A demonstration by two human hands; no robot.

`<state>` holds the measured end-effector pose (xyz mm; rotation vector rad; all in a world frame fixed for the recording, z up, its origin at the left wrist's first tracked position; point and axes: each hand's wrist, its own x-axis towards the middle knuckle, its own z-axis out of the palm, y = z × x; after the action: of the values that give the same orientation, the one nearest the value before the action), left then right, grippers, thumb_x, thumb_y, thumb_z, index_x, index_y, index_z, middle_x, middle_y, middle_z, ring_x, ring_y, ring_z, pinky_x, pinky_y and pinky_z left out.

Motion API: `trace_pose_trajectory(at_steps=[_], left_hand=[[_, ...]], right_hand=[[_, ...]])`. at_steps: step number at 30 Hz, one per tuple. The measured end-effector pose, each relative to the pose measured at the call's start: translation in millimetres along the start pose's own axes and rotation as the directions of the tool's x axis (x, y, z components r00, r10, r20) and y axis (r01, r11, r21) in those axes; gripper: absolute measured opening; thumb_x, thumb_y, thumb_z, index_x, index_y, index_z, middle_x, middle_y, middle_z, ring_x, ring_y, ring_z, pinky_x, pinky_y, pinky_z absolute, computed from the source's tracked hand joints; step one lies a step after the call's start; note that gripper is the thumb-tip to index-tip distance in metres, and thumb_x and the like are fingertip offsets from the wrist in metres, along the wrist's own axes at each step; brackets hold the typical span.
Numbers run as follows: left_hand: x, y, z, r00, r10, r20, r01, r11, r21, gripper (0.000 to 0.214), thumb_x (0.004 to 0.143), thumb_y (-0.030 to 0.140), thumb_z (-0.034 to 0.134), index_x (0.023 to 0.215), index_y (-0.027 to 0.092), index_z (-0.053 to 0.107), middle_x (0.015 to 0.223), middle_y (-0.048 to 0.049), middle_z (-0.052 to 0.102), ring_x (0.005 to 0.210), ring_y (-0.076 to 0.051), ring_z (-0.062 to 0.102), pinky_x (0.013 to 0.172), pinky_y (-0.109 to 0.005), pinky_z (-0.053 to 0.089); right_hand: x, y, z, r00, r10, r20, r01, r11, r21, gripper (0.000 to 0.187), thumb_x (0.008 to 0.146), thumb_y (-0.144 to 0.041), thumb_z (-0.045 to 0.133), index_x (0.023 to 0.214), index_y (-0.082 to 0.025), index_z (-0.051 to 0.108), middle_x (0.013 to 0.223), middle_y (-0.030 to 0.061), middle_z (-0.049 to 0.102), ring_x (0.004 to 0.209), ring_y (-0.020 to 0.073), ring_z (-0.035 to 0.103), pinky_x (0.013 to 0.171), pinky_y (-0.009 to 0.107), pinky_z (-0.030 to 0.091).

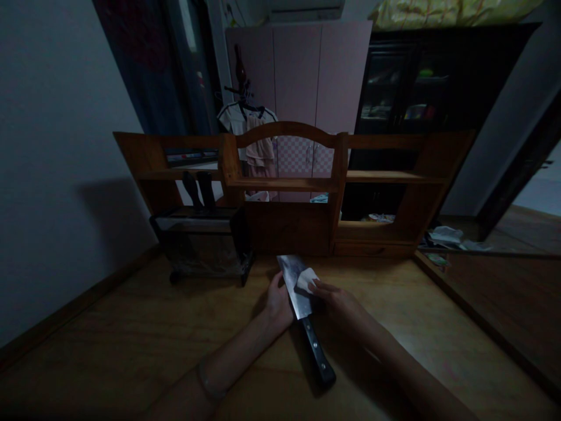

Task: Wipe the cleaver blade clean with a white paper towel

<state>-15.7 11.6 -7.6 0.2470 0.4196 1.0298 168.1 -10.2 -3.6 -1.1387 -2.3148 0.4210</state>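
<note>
A cleaver (293, 291) with a wide grey blade and a black, riveted handle is held over the wooden desk, its handle pointing toward me. My left hand (279, 301) grips the blade from the left edge and behind; most of its fingers are hidden by the steel. In my right hand (329, 295) a folded white tissue (307, 280) is pinched and pressed against the face of the blade. To the left stands a dark knife block (201, 245) with black-handled knives (199, 190) in its top.
A wooden shelf unit (284, 184) runs along the back of the desk (245, 362). A white wall (65, 175) borders the left side. Beyond the shelf are a pink wardrobe (298, 76), hanging clothes (258, 131) and a dark cabinet (407, 88).
</note>
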Motion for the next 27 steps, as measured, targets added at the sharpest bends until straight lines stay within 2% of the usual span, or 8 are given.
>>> trace_pose_trajectory(at_steps=[7,12,18,23,25,27], left_hand=[[1,0,-0.5,1.0,-0.008,0.015,0.007,1.0,0.011,0.046,0.087,0.044,0.043,0.104,0.006,0.062,0.094,-0.0163,0.067,0.089,-0.027,0.064,0.088,-0.04,0.045],[4,0,-5.3,0.999,-0.009,0.035,0.008,1.0,0.018,0.048,0.087,0.047,0.044,0.104,0.005,0.062,0.095,-0.0169,0.067,0.088,-0.028,0.064,0.088,-0.04,0.045],[1,0,-1.8,1.0,-0.008,0.029,0.008,1.0,0.001,0.048,0.087,0.046,0.044,0.103,0.005,0.061,0.094,-0.0165,0.067,0.088,-0.027,0.064,0.09,-0.039,0.045],[1,0,-3.5,1.0,-0.007,0.026,0.006,1.0,0.026,0.046,0.087,0.047,0.045,0.101,0.006,0.062,0.089,-0.0158,0.067,0.083,-0.027,0.064,0.087,-0.039,0.045],[2,0,-5.0,0.999,-0.002,0.032,0.0,0.999,0.042,0.047,0.087,0.048,0.045,0.102,0.006,0.062,0.089,-0.0159,0.067,0.082,-0.027,0.064,0.086,-0.04,0.046],[2,-1,-5.8,0.998,-0.002,0.056,-0.001,0.999,0.039,0.048,0.087,0.048,0.045,0.105,0.006,0.061,0.094,-0.0166,0.067,0.085,-0.028,0.064,0.087,-0.041,0.045]], right_hand=[[0,2,-6,0.998,0.011,0.066,-0.009,1.0,-0.024,0.075,0.072,0.008,0.043,0.139,-0.026,0.046,0.142,0.0054,0.041,0.124,0.0244,0.047,0.105,0.038,0.039],[0,1,-5,0.998,0.02,0.062,-0.019,1.0,-0.025,0.078,0.069,0.01,0.04,0.139,-0.026,0.046,0.143,0.0054,0.04,0.124,0.0245,0.048,0.104,0.039,0.04],[1,2,-4,0.997,0.023,0.078,-0.018,0.998,-0.063,0.078,0.07,0.009,0.04,0.14,-0.026,0.045,0.143,0.0061,0.041,0.124,0.0248,0.048,0.103,0.037,0.04],[1,-7,-7,0.999,0.013,0.032,-0.012,0.999,-0.037,0.053,0.081,-0.001,0.042,0.128,-0.02,0.058,0.128,0.0091,0.057,0.109,0.024,0.06,0.096,0.031,0.044],[1,-10,-8,1.0,0.028,0.011,-0.027,1.0,-0.005,0.042,0.084,-0.005,0.042,0.117,-0.018,0.065,0.114,0.008,0.066,0.095,0.0223,0.065,0.087,0.028,0.047],[2,-11,-7,0.995,0.097,-0.006,-0.097,0.994,0.056,0.033,0.085,-0.009,0.043,0.103,-0.016,0.071,0.093,0.0047,0.071,0.078,0.0201,0.067,0.073,0.024,0.048]])
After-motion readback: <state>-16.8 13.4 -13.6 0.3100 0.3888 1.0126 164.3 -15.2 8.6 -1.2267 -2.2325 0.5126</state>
